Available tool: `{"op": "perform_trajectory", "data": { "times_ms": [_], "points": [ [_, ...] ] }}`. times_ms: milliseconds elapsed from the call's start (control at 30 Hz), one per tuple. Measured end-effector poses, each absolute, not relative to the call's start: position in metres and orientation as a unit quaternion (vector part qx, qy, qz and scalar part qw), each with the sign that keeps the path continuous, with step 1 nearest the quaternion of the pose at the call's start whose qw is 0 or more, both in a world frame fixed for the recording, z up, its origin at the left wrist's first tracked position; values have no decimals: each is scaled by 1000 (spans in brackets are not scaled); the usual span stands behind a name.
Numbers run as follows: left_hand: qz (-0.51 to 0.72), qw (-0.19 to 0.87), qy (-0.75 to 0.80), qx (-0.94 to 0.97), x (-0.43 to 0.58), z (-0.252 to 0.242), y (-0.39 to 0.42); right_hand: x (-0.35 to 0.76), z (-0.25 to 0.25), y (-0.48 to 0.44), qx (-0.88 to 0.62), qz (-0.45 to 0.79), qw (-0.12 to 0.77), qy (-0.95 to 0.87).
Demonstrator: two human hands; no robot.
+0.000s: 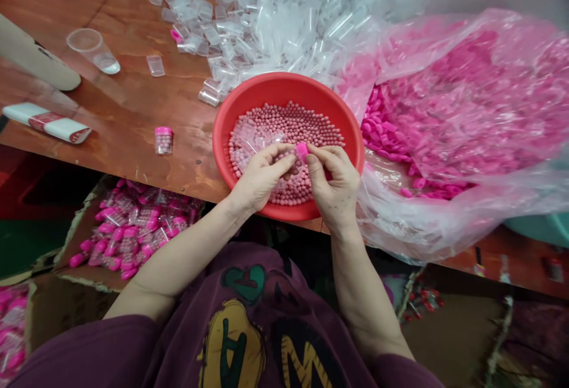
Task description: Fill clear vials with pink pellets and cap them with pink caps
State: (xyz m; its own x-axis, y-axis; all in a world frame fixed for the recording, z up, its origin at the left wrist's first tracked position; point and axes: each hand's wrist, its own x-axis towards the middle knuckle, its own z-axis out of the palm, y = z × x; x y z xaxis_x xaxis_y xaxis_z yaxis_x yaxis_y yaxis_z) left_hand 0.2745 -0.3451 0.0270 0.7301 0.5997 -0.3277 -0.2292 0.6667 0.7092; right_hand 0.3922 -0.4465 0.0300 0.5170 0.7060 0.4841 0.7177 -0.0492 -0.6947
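Over a red basin (249,93) of small pink beads (306,122), my two hands meet at one small clear container. My left hand (260,176) grips its body, which the fingers mostly hide. A bright pink cap (302,151) sits at the container's right end, pinched between the thumb and fingers of my right hand (335,182). Whether the cap is fully seated, I cannot tell. Some clear containers (252,138) lie on the beads at the basin's left. On the table to the left stands a capped container of beads (163,140).
Clear empty containers (267,15) are heaped behind the basin. A plastic bag of pink caps (471,103) spreads at right. Leftward are a plastic cup (93,50) and a white packet (47,122). Below the table edge, a cardboard box (84,213) holds filled containers.
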Motion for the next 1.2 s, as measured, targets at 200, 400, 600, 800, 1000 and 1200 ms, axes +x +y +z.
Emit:
{"op": "perform_trajectory", "data": {
  "times_ms": [200, 400, 600, 800, 1000, 1200],
  "points": [
    [252, 864, 284, 332, 276, 22, -346, 378, 22, -440, -721, -51, 476, -500],
    [272, 857, 307, 313, 277, 26, -345, 373, 20, -442, -716, -55, 446, -534],
    [253, 871, 286, 310, 274, 27, -342, 413, 41, -458, -681, 159, 465, -543],
    [272, 856, 277, 341, 273, 26, -345, 407, 43, -453, -702, 112, 484, -511],
    [288, 840, 289, 357, 276, 25, -349, 381, 23, -443, -762, -58, 312, -565],
    [300, 827, 286, 380, 276, 23, -349, 381, 0, -433, -750, -147, 330, -554]
  ]
}}
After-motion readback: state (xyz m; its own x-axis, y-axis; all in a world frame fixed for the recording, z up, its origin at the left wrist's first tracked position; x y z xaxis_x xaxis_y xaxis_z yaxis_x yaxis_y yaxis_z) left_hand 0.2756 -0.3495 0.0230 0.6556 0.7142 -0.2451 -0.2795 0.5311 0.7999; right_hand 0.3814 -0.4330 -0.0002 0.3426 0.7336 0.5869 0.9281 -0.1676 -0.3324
